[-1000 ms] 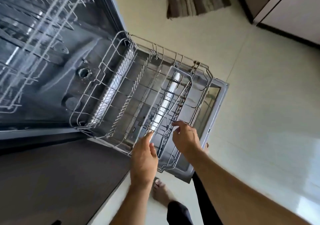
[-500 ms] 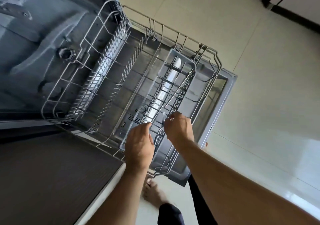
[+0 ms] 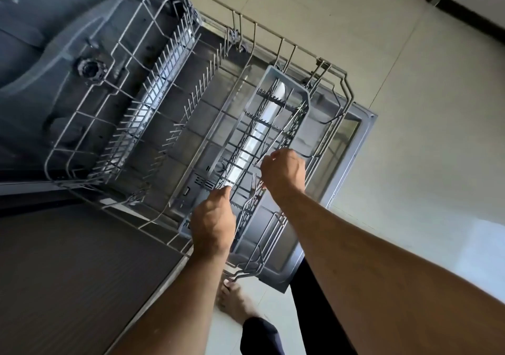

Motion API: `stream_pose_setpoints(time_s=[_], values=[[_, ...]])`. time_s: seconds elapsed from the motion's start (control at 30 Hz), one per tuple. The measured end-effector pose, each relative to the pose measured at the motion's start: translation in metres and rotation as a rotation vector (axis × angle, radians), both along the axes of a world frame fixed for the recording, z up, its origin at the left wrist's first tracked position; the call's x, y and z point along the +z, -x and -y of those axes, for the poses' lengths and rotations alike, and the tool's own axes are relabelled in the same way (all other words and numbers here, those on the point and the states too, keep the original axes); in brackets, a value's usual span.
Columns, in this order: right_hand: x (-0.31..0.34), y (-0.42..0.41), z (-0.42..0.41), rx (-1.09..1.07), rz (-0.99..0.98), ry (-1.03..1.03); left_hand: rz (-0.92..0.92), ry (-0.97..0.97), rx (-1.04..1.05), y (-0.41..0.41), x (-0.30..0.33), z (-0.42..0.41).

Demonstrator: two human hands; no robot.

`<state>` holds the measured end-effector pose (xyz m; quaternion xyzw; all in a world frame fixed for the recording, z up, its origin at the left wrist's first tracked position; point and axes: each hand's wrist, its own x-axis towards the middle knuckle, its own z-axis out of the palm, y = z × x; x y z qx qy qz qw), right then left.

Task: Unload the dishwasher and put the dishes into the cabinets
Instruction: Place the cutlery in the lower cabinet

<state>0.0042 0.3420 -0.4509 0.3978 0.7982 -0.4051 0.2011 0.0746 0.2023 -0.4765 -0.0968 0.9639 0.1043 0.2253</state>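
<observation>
The dishwasher's wire lower rack [image 3: 153, 62] is pulled out over the open door [image 3: 352, 147]. A grey cutlery basket [image 3: 284, 78] sits in the rack's right half. A fork [image 3: 253, 186] stands in the basket's near end, between my hands. My right hand [image 3: 282, 171] hovers over the basket, fingers curled and pinching the near end of a long thin metal utensil [image 3: 287, 126] that slants across the basket. My left hand [image 3: 213, 223] reaches over the basket's near left rim with bent fingers pointing in; whatever they touch is hidden.
The dishwasher tub [image 3: 54, 54] with its spray arm hub [image 3: 90, 67] lies open at the left. A dark cabinet front [image 3: 68, 272] fills the lower left. My bare foot [image 3: 235, 300] stands on the pale tiled floor [image 3: 423, 108] by the door's near corner.
The view has moved closer to the rack. My right hand has closed on the thin utensil's end and lifted slightly. My left hand has slid forward over the basket's near rim.
</observation>
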Motion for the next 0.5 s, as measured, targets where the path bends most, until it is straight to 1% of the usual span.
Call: stream_pose_setpoints(time_s=[0.07, 0.13, 0.33, 0.5], values=[[0.003, 0.001, -0.001, -0.016, -0.005, -0.007, 0.021, 0.003, -0.01, 0.001, 0.009, -0.002], [0.004, 0.001, -0.001, -0.021, 0.004, -0.017, 0.003, -0.033, -0.015, 0.003, 0.021, -0.007], [0.0, 0.012, -0.003, -0.06, 0.013, -0.012, -0.111, -0.271, 0.204, 0.015, 0.038, -0.032], [-0.005, 0.034, -0.011, -0.149, 0.013, -0.02, -0.191, -0.364, 0.286, 0.026, 0.027, -0.044]])
